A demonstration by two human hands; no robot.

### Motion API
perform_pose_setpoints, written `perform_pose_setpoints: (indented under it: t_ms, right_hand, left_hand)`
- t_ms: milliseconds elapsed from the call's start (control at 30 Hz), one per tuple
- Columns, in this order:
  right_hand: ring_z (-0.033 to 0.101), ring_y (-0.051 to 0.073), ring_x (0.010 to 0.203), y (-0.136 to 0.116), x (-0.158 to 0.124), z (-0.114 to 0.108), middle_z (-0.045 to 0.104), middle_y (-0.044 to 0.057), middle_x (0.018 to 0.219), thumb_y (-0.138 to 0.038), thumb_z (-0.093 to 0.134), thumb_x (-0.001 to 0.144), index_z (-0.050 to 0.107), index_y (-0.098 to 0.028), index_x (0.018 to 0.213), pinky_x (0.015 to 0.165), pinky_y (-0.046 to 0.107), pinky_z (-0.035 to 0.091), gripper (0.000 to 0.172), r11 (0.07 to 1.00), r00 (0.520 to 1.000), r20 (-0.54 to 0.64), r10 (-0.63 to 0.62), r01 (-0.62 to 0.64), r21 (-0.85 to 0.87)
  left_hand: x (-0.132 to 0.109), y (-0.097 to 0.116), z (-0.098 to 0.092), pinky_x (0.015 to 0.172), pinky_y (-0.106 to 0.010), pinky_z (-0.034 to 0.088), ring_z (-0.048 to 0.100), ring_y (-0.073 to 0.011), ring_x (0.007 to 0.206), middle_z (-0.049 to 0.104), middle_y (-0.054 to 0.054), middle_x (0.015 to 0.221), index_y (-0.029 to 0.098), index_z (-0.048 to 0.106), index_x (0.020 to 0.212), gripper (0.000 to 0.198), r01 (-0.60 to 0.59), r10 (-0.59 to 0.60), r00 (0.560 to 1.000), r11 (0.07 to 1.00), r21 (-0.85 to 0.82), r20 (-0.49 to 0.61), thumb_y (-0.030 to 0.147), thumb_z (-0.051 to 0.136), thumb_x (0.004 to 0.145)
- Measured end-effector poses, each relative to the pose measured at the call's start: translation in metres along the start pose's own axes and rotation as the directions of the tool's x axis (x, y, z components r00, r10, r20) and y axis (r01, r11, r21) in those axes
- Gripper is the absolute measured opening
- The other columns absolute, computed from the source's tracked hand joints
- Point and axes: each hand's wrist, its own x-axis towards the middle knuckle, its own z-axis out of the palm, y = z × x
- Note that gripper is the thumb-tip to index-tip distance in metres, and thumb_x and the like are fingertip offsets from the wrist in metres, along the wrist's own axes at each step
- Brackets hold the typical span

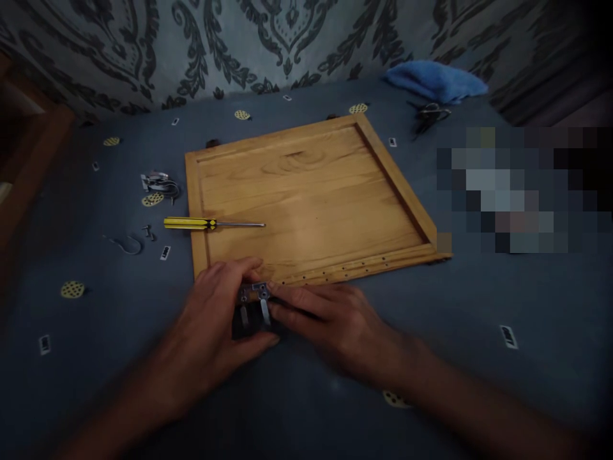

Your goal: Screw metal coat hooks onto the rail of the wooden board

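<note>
Pinching a small metal hinge [255,295] from both sides, the two hands meet at the near edge of the wooden panel [311,191]. The left hand [215,313] curls around the hinge's left side, fingers bent over the top and thumb tucked under its near end. The right hand [330,319] lies flatter, its fingers nearly straight and pressed together against the hinge's right side. Neither hand is clearly nearer; the hinge sits between their fingertips.

The hinge's plate touches or just overlaps the panel's near left corner, though blur hides which. Its plate runs left to right along that edge, and two pale strips point back toward the person. A row of small holes [335,271] follows the same edge off to the right, past the right fingers.

The panel lies flat on a blue cover [479,306], turned slightly so its right side angles away. A yellow screwdriver [211,223] rests across the panel's left rim, shaft pointing right, well apart from the hands. Loose hardware [160,185] and a wire hook [125,245] lie left of the panel. A blue cloth [433,80] sits far back on the right. The cover near the wrists is bare on both sides.
</note>
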Motion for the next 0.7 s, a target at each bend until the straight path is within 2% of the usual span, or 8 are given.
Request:
perform_pose_setpoints:
  t_ms: [333, 600, 700]
  right_hand:
    - [0.071, 0.016, 0.082, 0.0004, 0.0004, 0.0028, 0.074, 0.009, 0.112, -0.016, 0.04, 0.106, 0.069, -0.013, 0.103, 0.068, 0.029, 0.059, 0.029, 1.0, 0.999, -0.035, -0.02, 0.021, 0.015]
    - [0.071, 0.017, 0.083, 0.0009, -0.001, 0.0041, 0.073, 0.01, 0.114, -0.015, 0.048, 0.103, 0.069, -0.014, 0.106, 0.068, 0.029, 0.058, 0.022, 1.0, 1.0, 0.003, -0.019, 0.019, 0.001]
    - [0.071, 0.017, 0.082, 0.0004, 0.0005, 0.003, 0.073, 0.01, 0.113, -0.014, 0.044, 0.104, 0.069, -0.014, 0.106, 0.067, 0.03, 0.059, 0.025, 1.0, 1.0, -0.009, -0.018, 0.018, 0.004]
  left_hand:
    - [-0.0012, -0.002, 0.0009, 0.099, -0.044, 0.051, 0.061, -0.0236, 0.113, 0.063, -0.001, 0.117, 0.034, 0.04, 0.134, 0.065, 0.005, -0.005, 1.0, 1.0, -0.011, 0.003, 0.026, 0.074, 0.078]
    - [0.0001, 0.0017, 0.0009, 0.097, -0.043, 0.052, 0.062, -0.0236, 0.109, 0.064, -0.002, 0.113, 0.031, 0.043, 0.13, 0.061, -0.003, 0.003, 1.0, 1.0, 0.006, -0.017, 0.02, 0.072, 0.078]
    - [-0.0002, 0.0011, 0.0008, 0.097, -0.043, 0.052, 0.062, -0.0236, 0.108, 0.064, -0.002, 0.113, 0.031, 0.044, 0.13, 0.061, 0.008, -0.008, 1.0, 1.0, -0.005, -0.017, 0.02, 0.073, 0.078]
